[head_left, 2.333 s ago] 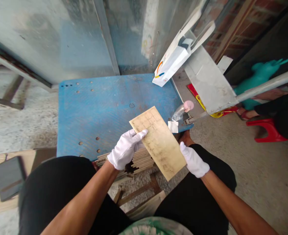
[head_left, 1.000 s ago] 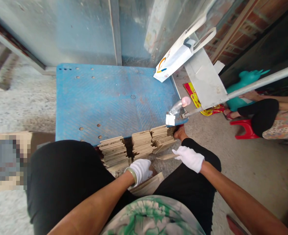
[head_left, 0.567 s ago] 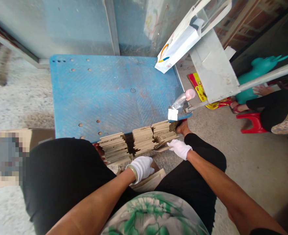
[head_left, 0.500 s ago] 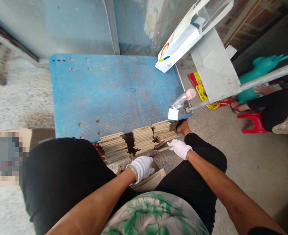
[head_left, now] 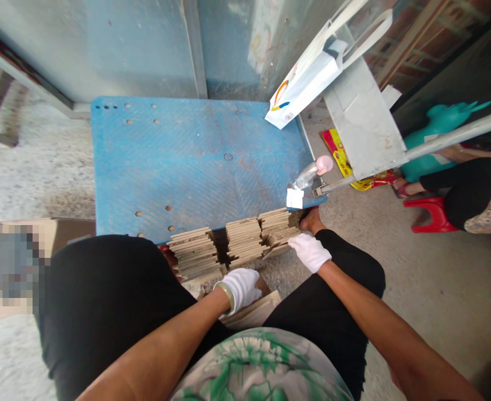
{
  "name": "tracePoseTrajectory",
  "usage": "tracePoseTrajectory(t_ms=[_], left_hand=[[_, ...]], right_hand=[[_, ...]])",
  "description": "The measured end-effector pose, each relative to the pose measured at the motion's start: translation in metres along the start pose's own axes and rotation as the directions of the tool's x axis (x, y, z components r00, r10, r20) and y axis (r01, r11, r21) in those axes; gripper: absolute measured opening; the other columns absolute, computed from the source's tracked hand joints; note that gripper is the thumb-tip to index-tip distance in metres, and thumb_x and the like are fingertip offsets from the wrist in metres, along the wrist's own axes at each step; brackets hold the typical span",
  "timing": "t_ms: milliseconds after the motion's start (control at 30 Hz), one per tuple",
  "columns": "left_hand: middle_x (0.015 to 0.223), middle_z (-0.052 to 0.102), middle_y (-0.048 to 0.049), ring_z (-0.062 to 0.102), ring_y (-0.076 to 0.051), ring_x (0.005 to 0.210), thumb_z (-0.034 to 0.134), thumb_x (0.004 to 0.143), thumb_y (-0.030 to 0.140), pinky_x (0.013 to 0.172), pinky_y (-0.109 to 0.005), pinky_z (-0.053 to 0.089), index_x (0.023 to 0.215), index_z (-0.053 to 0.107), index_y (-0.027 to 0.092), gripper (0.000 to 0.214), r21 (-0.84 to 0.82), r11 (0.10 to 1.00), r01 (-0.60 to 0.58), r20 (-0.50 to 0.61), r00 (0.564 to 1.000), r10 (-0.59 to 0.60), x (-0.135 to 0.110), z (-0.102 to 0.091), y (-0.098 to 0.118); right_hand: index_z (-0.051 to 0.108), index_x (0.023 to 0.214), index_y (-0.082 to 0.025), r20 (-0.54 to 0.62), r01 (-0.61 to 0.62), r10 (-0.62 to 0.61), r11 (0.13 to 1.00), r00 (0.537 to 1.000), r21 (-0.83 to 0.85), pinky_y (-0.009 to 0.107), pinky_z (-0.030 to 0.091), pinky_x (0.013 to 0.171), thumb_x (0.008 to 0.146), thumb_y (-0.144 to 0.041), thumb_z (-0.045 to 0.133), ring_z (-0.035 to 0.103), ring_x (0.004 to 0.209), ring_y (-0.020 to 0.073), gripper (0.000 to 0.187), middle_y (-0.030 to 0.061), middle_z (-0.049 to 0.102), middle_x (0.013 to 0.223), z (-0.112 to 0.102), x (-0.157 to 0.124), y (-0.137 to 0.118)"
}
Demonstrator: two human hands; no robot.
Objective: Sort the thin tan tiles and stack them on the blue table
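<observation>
Both my hands wear white gloves. My left hand (head_left: 241, 287) rests, fingers curled, on a pile of thin wooden boards (head_left: 254, 313) lying between my knees. My right hand (head_left: 311, 252) reaches to the rightmost of three stacks of thin wooden boards (head_left: 274, 228) on the ground and touches its lowest boards; its fingers are hidden. The middle stack (head_left: 243, 240) and left stack (head_left: 193, 257) stand against the edge of a blue metal plate (head_left: 187, 161).
A clear bottle with a pink cap (head_left: 312, 174) and a white slip (head_left: 294, 197) lie at the plate's right corner. A white paper bag (head_left: 308, 83) hangs over a grey metal sheet (head_left: 360, 122). Another person sits on a red stool (head_left: 431, 214) at the right.
The single board I held up in both hands is gone from them. My left hand dropped to the pile between my knees. My right hand moved to the rightmost stack.
</observation>
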State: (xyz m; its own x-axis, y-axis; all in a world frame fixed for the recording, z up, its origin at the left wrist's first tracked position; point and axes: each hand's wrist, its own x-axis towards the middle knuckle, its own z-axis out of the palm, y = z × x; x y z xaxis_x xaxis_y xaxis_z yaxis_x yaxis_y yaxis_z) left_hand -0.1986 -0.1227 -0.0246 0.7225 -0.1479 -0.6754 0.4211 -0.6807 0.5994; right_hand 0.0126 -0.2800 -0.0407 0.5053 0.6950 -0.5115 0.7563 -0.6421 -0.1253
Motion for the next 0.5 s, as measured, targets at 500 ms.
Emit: tracePoseTrajectory(t_ms=[500], left_hand=[[0.100,0.069,-0.0196,0.065,-0.036,0.093,0.052,0.080,0.042,0.078,-0.040,0.051,0.105,0.069,0.010,0.044,0.044,0.991,0.124,-0.117,0.986,-0.119,-0.053,-0.012,0.013]], right_hand=[[0.071,0.103,-0.022,-0.286,0.112,0.222,0.573,0.932,0.812,0.034,0.049,0.093,0.080,-0.048,0.062,0.064,0.098,0.0207,0.036,0.0027,0.070,0.107,-0.037,-0.048,-0.056]])
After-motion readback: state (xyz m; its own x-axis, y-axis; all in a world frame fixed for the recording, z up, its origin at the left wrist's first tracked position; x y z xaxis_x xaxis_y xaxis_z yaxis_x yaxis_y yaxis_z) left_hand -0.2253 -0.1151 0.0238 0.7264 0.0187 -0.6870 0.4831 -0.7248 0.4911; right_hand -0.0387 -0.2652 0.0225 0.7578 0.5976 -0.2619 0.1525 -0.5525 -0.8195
